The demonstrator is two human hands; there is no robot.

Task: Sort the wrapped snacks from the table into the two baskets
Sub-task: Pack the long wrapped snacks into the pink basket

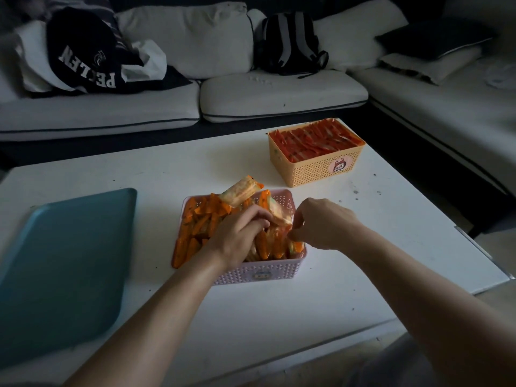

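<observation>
Pink basket (252, 272) is overflowing — both hands, left (237, 236) and right (321, 224), are pinching packets (279, 216) between them; the top packet (240, 191) beyond may be slipping out.

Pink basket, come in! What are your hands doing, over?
Both hands, left and right, in the pink basket, tucking orange snack packs. One pack sticking up at the back. Orange basket full. Nothing in the way.

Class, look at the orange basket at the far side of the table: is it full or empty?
Full. The orange basket is packed to its rim with red wrapped snacks lying in rows.
</observation>
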